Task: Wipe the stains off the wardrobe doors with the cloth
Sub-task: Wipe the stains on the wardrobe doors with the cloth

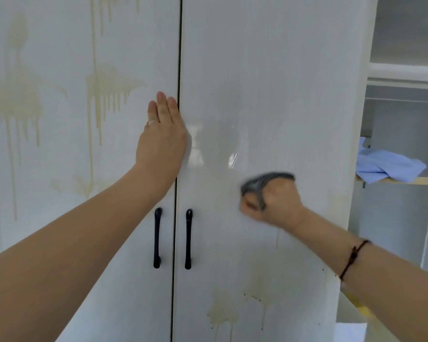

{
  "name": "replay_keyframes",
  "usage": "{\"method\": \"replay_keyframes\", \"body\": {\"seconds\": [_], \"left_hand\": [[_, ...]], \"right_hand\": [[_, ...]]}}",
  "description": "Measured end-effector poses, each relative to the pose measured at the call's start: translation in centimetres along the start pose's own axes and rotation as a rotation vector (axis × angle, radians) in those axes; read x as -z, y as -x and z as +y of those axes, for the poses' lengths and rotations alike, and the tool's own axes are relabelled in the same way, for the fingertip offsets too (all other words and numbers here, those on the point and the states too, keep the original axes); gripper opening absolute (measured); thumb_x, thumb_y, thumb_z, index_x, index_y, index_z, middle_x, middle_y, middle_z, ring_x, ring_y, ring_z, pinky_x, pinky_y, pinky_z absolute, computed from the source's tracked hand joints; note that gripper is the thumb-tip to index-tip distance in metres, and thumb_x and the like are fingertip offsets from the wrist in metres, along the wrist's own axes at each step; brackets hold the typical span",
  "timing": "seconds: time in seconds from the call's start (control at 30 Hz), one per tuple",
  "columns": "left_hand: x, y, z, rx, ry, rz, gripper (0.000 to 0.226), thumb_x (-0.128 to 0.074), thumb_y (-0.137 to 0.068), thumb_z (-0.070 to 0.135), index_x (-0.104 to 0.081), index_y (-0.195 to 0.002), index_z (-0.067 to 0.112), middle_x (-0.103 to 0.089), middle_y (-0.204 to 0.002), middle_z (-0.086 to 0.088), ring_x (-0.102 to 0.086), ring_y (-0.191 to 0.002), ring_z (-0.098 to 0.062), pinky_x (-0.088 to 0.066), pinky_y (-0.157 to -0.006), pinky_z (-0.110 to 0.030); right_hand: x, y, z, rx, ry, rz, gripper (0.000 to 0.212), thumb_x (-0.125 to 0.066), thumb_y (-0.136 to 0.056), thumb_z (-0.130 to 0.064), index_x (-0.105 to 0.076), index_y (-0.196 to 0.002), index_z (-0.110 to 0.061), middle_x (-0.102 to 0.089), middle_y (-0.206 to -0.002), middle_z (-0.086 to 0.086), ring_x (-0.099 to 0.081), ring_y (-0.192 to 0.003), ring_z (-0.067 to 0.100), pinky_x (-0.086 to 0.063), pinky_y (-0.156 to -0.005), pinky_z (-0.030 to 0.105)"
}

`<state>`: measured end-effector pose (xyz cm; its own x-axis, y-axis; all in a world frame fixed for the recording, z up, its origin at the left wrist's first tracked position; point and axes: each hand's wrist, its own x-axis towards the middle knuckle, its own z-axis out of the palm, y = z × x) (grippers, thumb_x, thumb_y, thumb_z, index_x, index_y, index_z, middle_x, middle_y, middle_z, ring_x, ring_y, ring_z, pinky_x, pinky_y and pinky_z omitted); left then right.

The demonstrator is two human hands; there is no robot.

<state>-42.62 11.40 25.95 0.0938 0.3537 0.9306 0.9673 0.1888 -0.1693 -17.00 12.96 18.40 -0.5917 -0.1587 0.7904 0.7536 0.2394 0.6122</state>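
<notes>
My right hand has its fingers curled tight round the dark grey cloth. The cloth bunches out above the knuckles against the right door, right of centre in the frame. Motion blur hides the fingertips and the cloth's weave. My left hand lies flat at centre, fingers straight and together, on the inner edge of the left door, with a thin ring on one finger. Between the hands the glossy white panel carries a shiny smear. Yellowish drip stains streak the upper left, with more at bottom centre. Two slim black handles hang below. Crumpled blue fabric sits on a shelf at the right edge.
</notes>
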Motion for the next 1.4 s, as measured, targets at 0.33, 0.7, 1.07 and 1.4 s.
{"method": "replay_keyframes", "body": {"seconds": [0.33, 0.7, 1.07, 1.4], "left_hand": [[-0.6, 0.7, 0.1, -0.063, -0.118, 0.05, 0.066, -0.025, -0.087, -0.014, -0.011, -0.152, -0.013, -0.023, -0.156, -0.034, -0.031, -0.145, -0.042, -0.045, -0.108, -0.033], [-0.3, 7.9, -1.7, -0.1, 0.081, -0.189, 0.079, -0.044, -0.089, -0.008, 0.002, -0.153, -0.008, -0.003, -0.162, -0.029, -0.017, -0.151, -0.038, -0.037, -0.112, -0.032], [-3.8, 14.0, -0.1, 0.067, 0.395, -0.139, 0.022, -0.059, -0.083, -0.008, -0.044, -0.09, 0.007, -0.044, -0.068, -0.008, -0.027, -0.043, -0.016, -0.017, -0.04, -0.024], [-2.8, 14.6, 0.5, 0.136, 0.183, -0.304, 0.052, -0.065, -0.056, -0.012, -0.036, -0.094, 0.006, -0.014, -0.046, 0.006, -0.004, -0.035, -0.004, -0.006, -0.045, -0.01]], "right_hand": [[-1.6, -3.4, -1.4, -0.486, 0.175, 0.133, 0.034, -0.065, -0.076, -0.023, -0.043, -0.052, -0.013, -0.026, -0.046, 0.003, -0.027, -0.04, 0.026, -0.019, -0.045, 0.026], [-0.1, -1.4, 1.8, -0.152, 0.118, -0.024, 0.033, -0.063, -0.082, -0.022, -0.04, -0.058, -0.019, -0.03, -0.049, 0.0, -0.037, -0.041, 0.026, -0.023, -0.043, 0.026], [-2.8, 6.8, -13.2, 0.094, -0.114, -0.205, 0.028, -0.067, -0.088, -0.023, -0.057, -0.062, -0.025, -0.048, -0.053, -0.006, -0.047, -0.048, 0.017, -0.027, -0.049, 0.031], [0.4, -4.9, 3.1, -0.584, 0.257, 0.04, 0.033, -0.057, -0.087, -0.027, -0.04, -0.06, -0.016, -0.04, -0.05, 0.004, -0.041, -0.045, 0.027, -0.023, -0.044, 0.03]]}}
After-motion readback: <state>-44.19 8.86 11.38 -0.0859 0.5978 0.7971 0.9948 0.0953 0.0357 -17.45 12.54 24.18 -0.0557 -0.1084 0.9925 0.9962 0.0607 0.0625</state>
